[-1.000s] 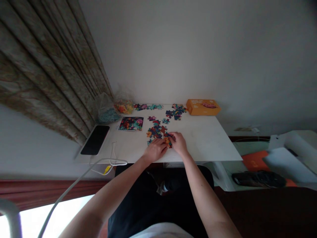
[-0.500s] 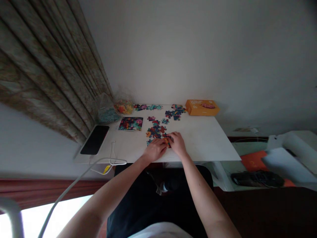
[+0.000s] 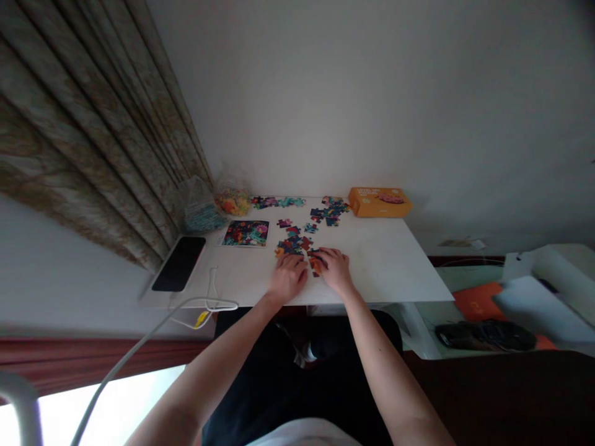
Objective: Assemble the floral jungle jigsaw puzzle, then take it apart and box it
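On the white table, my left hand (image 3: 287,276) rests over the lower edge of a joined jigsaw section (image 3: 292,244), fingers together and pressed on it, hiding part of it. My right hand (image 3: 333,269) has its fingers closed on a small group of orange and dark jigsaw pieces (image 3: 315,265). A narrow white gap shows between that group and the larger section. Just above lie a loose teal piece (image 3: 310,228) and a pinkish piece (image 3: 284,223).
A colourful picture card (image 3: 245,233) and a black phone (image 3: 179,264) lie left. Plastic bags (image 3: 232,199) stand behind them. Further joined pieces (image 3: 331,212) sit near an orange box (image 3: 380,202). A white cable (image 3: 204,300) crosses the front left edge.
My left hand has moved slightly left, off the orange pieces and onto the larger section. A gap has opened between that section and the group under my right hand, which has hardly moved.
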{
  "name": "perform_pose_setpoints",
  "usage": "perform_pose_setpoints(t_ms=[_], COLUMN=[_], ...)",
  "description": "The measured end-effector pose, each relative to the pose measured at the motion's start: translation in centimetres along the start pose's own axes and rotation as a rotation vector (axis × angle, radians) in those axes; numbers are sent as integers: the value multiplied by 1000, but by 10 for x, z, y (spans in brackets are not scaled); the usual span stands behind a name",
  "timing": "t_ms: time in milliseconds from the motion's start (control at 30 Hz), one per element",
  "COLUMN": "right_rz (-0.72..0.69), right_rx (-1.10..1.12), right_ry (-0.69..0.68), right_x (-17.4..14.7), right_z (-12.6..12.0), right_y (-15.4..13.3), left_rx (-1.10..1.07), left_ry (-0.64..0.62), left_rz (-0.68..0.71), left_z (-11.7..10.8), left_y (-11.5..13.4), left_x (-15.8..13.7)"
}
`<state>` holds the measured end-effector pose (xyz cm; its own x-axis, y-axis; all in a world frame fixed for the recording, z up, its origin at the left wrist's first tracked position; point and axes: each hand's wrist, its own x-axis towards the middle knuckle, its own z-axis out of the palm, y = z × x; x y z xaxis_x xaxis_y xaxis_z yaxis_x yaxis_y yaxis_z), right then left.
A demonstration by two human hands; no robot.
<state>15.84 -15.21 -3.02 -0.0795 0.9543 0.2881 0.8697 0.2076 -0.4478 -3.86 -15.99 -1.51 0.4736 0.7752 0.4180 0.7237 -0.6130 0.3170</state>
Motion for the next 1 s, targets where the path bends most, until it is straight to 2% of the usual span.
perform_pose_setpoints(t_ms=[133, 233, 333, 467, 767, 867, 1000], right_rz=[13, 14, 0, -25, -41, -35, -30], right_rx=[-2, 16, 30, 47, 81, 87, 91], right_ry=[26, 41, 48, 35, 42, 52, 45], right_x=[-6, -8, -8, -8, -9, -9, -9], right_z=[-2, -3, -6, -11, -10, -10, -11], right_y=[9, 12, 9, 5, 7, 7, 7], left_rx=[28, 13, 4, 8, 123, 126, 81], left_ry=[99, 56, -28, -82, -215, -201, -150], left_rz=[-291, -388, -411, -433, -339, -310, -367], left_z=[-1, 1, 3, -2, -24, -19, -11], left_y=[-3, -4, -5, -9, -29, -29, -26], left_x=[2, 5, 7, 9, 22, 27, 36])
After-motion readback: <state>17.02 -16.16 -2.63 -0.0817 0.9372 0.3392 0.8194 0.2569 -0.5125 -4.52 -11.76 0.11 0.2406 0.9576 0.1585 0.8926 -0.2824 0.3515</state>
